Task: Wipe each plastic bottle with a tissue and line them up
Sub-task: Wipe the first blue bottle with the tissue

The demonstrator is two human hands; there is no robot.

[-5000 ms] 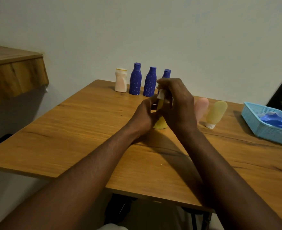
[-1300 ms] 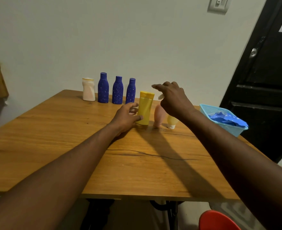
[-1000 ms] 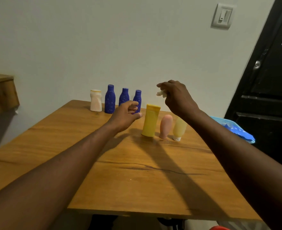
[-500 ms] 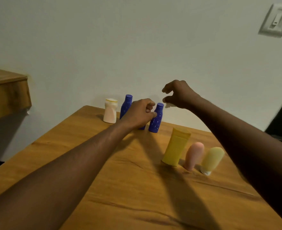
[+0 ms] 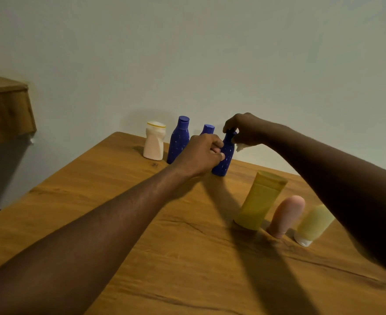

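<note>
Counting from the left, we see a white bottle (image 5: 154,142), a first blue bottle (image 5: 178,142) and a second blue bottle (image 5: 208,128) standing left of the third blue bottle (image 5: 223,164) on the worktop (image 5: 96,201). Our left hand (image 5: 202,155) wraps its fingers round that third bottle's body. Our right hand (image 5: 244,130) pinches its cap, with a tissue (image 5: 239,147) tucked under curled fingers. Right of it and further forward, a yellow bottle (image 5: 260,201), pink bottle (image 5: 287,215) and pale tube (image 5: 313,223) stand lined up. We judge three done and four remaining.
</note>
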